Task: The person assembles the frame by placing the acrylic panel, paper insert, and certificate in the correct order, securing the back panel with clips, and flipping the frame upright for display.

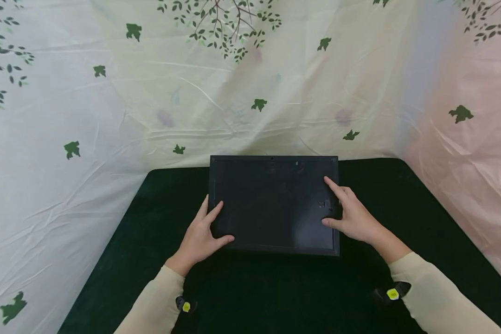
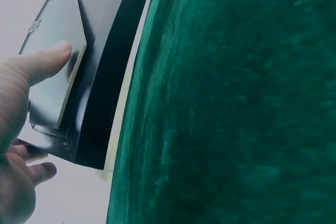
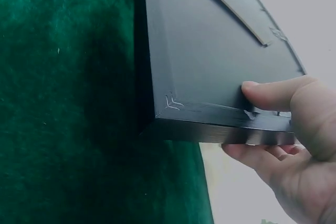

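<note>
A black picture frame (image 1: pixel 271 204) is held over the dark green table, its broad face towards me. In the wrist views this face is its back, with metal staples (image 3: pixel 172 102) at a mitred corner and a flat stand flap (image 2: pixel 59 18) on the backing. My left hand (image 1: pixel 198 239) grips the left side; its thumb lies on the flap in the left wrist view, fingers round the edge. At the right side my right hand (image 1: pixel 355 213) holds the frame, thumb on the back and other fingers beneath the rim (image 3: pixel 205 129). The far face is hidden.
A dark green velvety cloth (image 1: pixel 250 292) covers the table. Behind and on both sides hangs a pale curtain (image 1: pixel 217 93) printed with leaves and branches. Dark wrist straps with yellow tags (image 1: pixel 392 294) sit at both cream sleeves.
</note>
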`<state>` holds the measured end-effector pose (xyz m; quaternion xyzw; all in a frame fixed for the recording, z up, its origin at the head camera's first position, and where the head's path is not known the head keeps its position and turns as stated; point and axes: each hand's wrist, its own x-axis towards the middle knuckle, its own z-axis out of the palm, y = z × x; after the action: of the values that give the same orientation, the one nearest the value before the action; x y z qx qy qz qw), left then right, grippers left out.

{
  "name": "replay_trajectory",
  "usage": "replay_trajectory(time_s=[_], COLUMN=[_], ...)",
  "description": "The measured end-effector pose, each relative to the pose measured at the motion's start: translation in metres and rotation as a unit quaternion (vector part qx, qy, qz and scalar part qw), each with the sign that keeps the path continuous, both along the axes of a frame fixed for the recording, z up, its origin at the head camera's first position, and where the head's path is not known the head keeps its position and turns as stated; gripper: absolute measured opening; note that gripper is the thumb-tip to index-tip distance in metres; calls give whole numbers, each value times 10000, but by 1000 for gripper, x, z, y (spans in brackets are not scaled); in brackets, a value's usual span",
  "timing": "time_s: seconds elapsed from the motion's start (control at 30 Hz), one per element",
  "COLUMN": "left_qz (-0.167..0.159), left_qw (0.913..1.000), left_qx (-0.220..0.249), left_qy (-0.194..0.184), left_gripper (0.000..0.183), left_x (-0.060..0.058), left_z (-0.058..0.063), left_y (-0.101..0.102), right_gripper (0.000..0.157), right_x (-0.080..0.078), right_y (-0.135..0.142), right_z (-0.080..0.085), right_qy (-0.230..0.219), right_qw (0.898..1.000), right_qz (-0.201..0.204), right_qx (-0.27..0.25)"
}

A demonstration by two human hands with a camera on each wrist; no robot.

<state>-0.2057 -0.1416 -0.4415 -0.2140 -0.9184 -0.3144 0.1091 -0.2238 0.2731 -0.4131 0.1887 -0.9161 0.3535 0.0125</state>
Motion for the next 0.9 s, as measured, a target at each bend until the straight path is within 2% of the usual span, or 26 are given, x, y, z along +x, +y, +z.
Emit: replay_trajectory(time_s=[0.27,0.43,0.57,0.9], left_qz=[26,4,-13,-70], left_qw=[9995,9993,9992,9989], left_qx=[-106,-274,-374,-423], left_qy=[312,238,163,171], left_gripper=[100,100,99,85], left_x=[-24,-36,-44,-58], left_z=[6,10,8,15], left_y=[-5,-3,0,5], right_gripper=[110,113,113,114], right_x=[-24,-41,-50,-63], right_y=[-12,-12,-9,-5], right_z=[9,6,4,-2], right_qy=[645,895,1149,1154], right_qw=[9978,9954,9927,9915], right_qz=[-119,-352,-348,-592], right_qx=[-7,2,76,127])
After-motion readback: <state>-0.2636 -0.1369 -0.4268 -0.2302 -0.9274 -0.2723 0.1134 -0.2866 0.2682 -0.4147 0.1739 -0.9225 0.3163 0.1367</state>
